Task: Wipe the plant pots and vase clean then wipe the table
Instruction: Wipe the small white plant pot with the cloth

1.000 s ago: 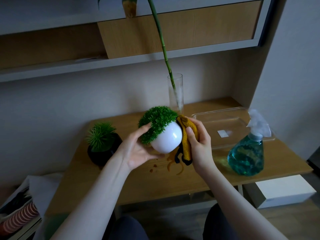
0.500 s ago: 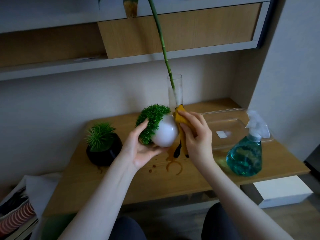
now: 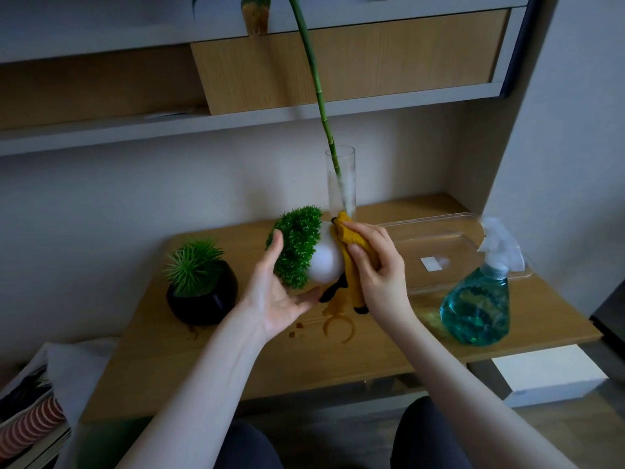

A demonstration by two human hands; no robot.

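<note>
A round white pot with a green grassy plant is held tilted to the left above the wooden table. My left hand cups it from below and from the left, fingers curled round it. My right hand grips a yellow cloth and presses it on the pot's right side. A black pot with a spiky green plant stands at the table's left. A tall glass vase with a green stem stands at the back.
A teal spray bottle stands at the right of the table, in front of a clear plastic tray. Brown ring stains mark the wood below the pot. A shelf unit hangs overhead. A white box sits on the floor at right.
The white pot has been tipped further to the left and lifted a little. My right hand has slid the cloth up over the pot's side toward its top.
</note>
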